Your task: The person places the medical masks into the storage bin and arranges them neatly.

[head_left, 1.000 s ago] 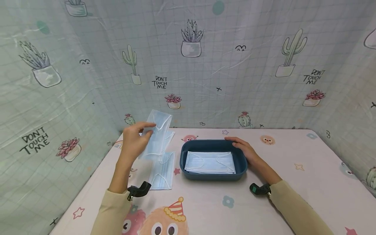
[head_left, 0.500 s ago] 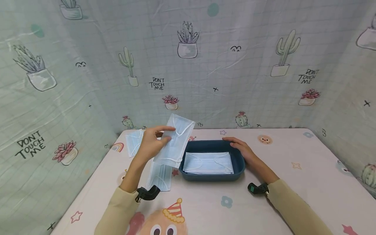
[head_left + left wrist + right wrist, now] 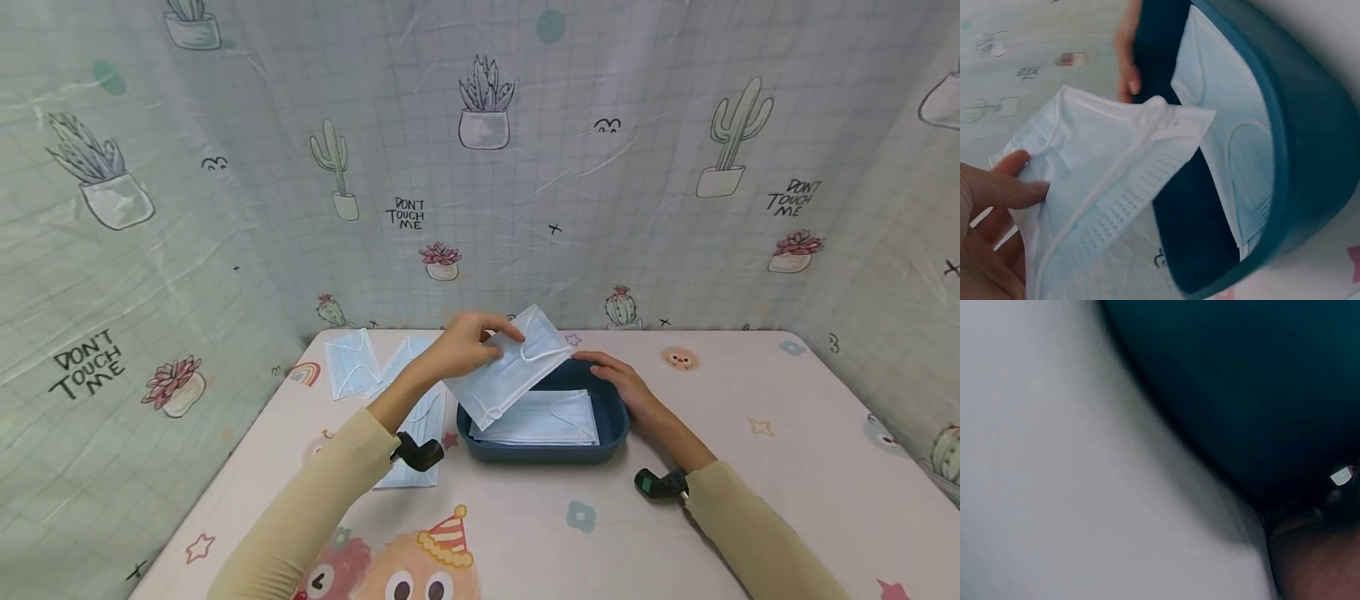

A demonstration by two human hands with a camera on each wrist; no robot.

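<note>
My left hand (image 3: 468, 346) pinches a pale blue face mask (image 3: 513, 367) between thumb and fingers. The mask hangs tilted above the left part of a dark teal box (image 3: 543, 454), with its ear loops showing in the left wrist view. Inside the box lies a stack of flat face masks (image 3: 1235, 125). My right hand (image 3: 633, 387) holds the box at its back right corner, thumb over the rim and fingers along the outside. In the right wrist view the box wall (image 3: 1241, 381) fills much of the picture, and only a dark, blurred part of that hand shows.
To the left of the box, more masks lie on the table (image 3: 675, 542): one mask (image 3: 350, 364) at the back left, another mask (image 3: 405, 354) beside it, and one mask (image 3: 423, 425) nearer, partly behind my left arm. A patterned curtain (image 3: 555, 183) stands behind the table.
My left hand has carried the mask rightward from the masks on the table to over the box, tilting it on the way. My right hand has stayed at the box's corner.
</note>
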